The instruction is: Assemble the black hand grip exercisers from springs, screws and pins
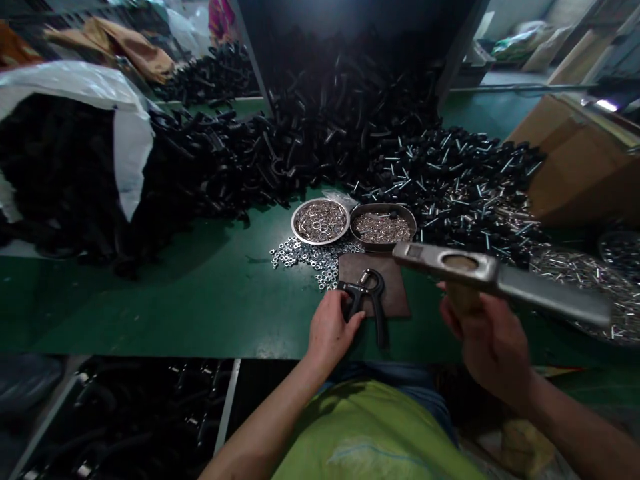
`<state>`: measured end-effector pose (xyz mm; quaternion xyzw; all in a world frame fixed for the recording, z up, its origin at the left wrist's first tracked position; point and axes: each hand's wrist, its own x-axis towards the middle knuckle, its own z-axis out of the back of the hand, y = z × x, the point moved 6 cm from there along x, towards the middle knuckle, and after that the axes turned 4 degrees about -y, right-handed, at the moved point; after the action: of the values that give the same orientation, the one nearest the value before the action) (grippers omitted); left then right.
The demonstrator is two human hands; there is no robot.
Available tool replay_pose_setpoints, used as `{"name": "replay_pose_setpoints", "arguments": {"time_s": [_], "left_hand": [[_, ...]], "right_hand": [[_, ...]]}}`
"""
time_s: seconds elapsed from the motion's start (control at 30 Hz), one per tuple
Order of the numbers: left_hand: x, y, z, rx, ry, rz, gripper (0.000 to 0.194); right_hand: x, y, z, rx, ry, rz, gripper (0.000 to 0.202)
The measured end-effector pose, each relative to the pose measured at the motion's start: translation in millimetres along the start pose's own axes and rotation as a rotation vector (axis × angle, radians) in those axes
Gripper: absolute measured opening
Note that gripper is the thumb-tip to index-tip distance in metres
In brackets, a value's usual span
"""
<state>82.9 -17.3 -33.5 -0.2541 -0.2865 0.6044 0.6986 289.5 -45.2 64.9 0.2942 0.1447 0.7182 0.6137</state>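
My left hand (pixel 333 327) is closed on one handle of a black hand grip strengthener (pixel 379 313), which has a metal spring near its top. The strengthener rests partly on a brown square plate (pixel 397 287) on the green table. Raised at the right, my right hand (pixel 495 347) is wrapped round the wooden handle of a hammer (pixel 520 283), its steel head above the fist. Loose metal nuts (pixel 327 263) lie just beyond the plate. Behind them stand a round bowl (pixel 294 230) and an oval tin (pixel 414 233) with small metal parts.
Black plastic parts (pixel 240 153) are heaped across the back of the green table (pixel 200 300). A white sack (pixel 133 157) of dark parts is at the left. To the right are black knobs with bolts (pixel 465 167), metal pins (pixel 590 273) and a cardboard box (pixel 585 160).
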Motion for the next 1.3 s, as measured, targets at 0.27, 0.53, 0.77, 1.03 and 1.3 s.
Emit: {"name": "replay_pose_setpoints", "arguments": {"time_s": [0.27,0.53,0.77,1.03,1.3], "left_hand": [[2,-4,-6.7,0.083,0.075,-0.037,0.014],[8,-6,-6.6,0.143,0.107,-0.058,0.020],[18,-17,-0.8,0.041,0.104,-0.088,0.034],[19,-22,16.2,0.022,-0.059,-0.053,0.034],[10,14,42.7,0.033,-0.102,0.151,0.030]], "right_hand": [[5,-4,-32,-0.077,0.248,-0.042,0.028],[-4,-52,-52,-0.431,0.318,-0.087,0.028],[-8,-81,-22,-0.715,-0.058,-0.025,0.032],[-19,10,-77,-0.323,0.141,0.134,0.031],[-10,21,-108,-0.083,0.073,0.120,0.029]]}}
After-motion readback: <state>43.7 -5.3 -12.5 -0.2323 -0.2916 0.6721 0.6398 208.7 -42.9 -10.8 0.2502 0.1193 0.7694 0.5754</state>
